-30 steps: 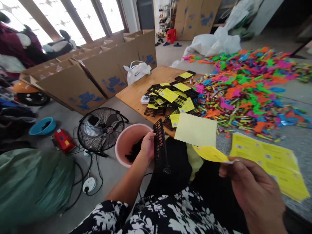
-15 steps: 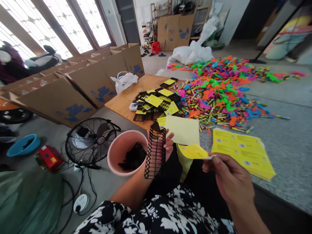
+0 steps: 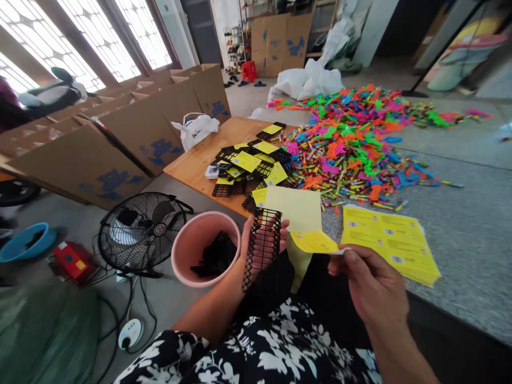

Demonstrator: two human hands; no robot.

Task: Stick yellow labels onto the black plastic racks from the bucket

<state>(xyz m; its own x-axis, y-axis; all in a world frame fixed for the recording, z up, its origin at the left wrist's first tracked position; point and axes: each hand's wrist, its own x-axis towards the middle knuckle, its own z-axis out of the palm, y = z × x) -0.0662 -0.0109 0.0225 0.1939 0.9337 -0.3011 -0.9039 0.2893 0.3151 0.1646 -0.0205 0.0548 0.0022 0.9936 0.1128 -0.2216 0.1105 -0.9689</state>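
My left hand [image 3: 276,234] holds a black plastic grid rack [image 3: 261,248] with a row of rings along one side; the rack lies across my palm and hides much of it. My right hand [image 3: 370,280] pinches a yellow sticker label [image 3: 314,241] by its right edge, its left end hanging just right of the rack. Behind the label lies a pale yellow backing sheet [image 3: 294,205]. On the wooden table [image 3: 188,165] is a heap of similar black racks bearing yellow labels [image 3: 246,161].
A pink bucket [image 3: 178,256] with black pieces stands left of my left arm, beside a black floor fan [image 3: 144,232]. Yellow label sheets [image 3: 390,242] lie at right. Colourful plastic toy parts [image 3: 352,144] are piled beyond. Cardboard boxes [image 3: 148,128] line the left.
My left hand has turned and tilted the rack, with the thumb now along its left side. The label stays pinched in my right hand. The whole view has shifted slightly.
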